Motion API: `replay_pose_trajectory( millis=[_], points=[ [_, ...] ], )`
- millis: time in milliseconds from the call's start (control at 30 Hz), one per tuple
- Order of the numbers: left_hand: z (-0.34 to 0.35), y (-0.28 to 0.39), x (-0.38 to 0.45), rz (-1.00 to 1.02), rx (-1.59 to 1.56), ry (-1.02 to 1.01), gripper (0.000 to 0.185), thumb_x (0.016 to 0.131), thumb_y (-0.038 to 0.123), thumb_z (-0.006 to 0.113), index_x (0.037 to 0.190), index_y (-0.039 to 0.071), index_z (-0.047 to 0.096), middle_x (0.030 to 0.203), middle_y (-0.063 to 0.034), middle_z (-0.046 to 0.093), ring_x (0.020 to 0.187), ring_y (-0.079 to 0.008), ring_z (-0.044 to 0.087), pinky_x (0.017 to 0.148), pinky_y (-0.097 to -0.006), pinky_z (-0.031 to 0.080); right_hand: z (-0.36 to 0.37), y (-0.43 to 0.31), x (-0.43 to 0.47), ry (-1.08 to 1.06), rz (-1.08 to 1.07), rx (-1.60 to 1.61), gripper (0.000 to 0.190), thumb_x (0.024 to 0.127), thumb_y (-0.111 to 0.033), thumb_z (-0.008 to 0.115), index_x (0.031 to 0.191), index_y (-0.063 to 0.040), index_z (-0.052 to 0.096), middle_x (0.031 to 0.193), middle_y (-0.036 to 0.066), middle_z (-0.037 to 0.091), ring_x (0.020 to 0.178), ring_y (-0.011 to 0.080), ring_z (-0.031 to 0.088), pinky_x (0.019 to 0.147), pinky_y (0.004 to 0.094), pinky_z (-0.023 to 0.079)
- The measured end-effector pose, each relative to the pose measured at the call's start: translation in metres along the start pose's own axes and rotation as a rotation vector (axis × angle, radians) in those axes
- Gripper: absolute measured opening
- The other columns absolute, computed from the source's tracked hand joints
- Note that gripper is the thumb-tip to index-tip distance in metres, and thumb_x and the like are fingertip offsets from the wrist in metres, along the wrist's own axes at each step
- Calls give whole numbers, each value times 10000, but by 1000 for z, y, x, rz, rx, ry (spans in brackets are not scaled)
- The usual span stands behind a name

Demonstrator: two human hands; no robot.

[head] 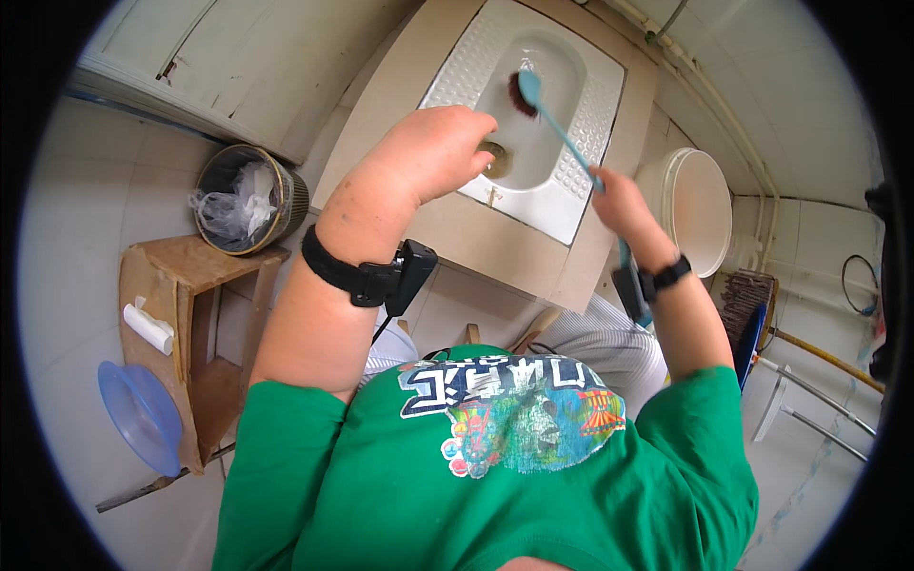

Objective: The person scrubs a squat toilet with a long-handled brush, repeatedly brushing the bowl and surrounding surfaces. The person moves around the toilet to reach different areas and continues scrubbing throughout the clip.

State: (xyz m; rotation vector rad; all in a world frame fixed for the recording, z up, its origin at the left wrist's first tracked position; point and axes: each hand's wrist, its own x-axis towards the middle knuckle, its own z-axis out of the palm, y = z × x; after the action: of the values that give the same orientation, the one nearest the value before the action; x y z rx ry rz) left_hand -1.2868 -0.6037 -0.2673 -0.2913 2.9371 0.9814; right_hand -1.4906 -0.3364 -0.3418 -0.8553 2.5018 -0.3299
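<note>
A white squat toilet (pixel 521 143) is set in a raised tiled step. My right hand (pixel 620 200) grips the blue-green handle of a toilet brush (pixel 528 89); its head with dark red bristles is over the basin, towards the far end. My left hand (pixel 457 146) hangs over the near left rim, beside the drain hole (pixel 496 158), its fingers curved and apart, with nothing seen in them. Part of its palm is hidden from view.
On the left are a bin (pixel 291 203) lined with a plastic bag, a wooden stool or box (pixel 182 285) and a blue plastic basin (pixel 139 421). To the right stand a white bucket (pixel 671 207), a brush or broom head (pixel 746 303) and long poles. Pipes (pixel 714 100) run along the wall.
</note>
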Motion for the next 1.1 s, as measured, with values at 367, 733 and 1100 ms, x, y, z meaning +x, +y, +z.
replay_pose_trajectory(
  millis=[367, 733, 1100],
  points=[
    [-1, 3, 4, -8, -16, 2, 346, 891, 224, 667, 1197, 62, 653, 1132, -159, 693, 1037, -353, 644, 879, -437, 525, 38, -20, -42, -268, -52, -36, 470, 822, -54, 561, 1288, -38, 616, 1088, 276, 680, 1071, 414, 644, 951, 449, 511],
    [-2, 7, 3, 0, -25, 3, 362, 892, 227, 664, 1214, 62, 650, 1164, -159, 688, 1060, -353, 640, 900, -431, 524, 14, -21, -2, 18, -76, -181, 394, 848, -49, 534, 1229, -10, 632, 1060, 255, 692, 987, 414, 670, 842, 460, 545],
    [-3, 0, -1, -18, -14, 7, 345, 893, 222, 663, 1192, 52, 656, 1135, -166, 691, 1054, -360, 637, 894, -433, 522, 48, -17, -26, -70, -76, -184, 318, 837, -58, 537, 1125, 1, 659, 1035, 269, 687, 1014, 440, 648, 879, 487, 526]
  ],
)
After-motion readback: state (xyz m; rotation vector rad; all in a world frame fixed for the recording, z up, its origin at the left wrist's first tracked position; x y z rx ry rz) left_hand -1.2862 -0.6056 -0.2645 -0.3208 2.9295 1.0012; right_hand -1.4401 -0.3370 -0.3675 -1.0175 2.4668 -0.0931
